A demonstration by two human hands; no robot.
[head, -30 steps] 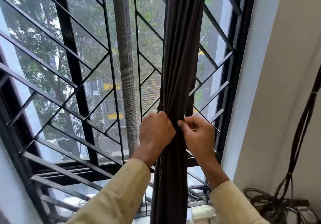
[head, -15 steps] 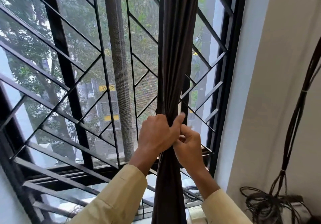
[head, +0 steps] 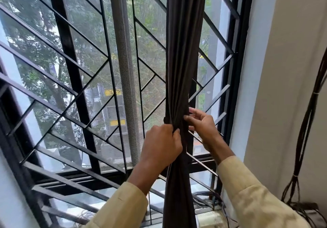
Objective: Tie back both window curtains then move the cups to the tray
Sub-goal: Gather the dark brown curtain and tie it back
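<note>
head view: right hand [head: 201,128] has risen above left hand [head: 160,147] on curtain [head: 184,51]

Coiled dark cables [head: 300,208] lie heaped near a whitish box [head: 210,219] at lower right, their support unclear

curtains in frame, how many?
1. The dark curtain hangs bunched before the right side of the window grille; left hand and right hand both hold it mid-height. A second curtain may be out of frame.
</note>
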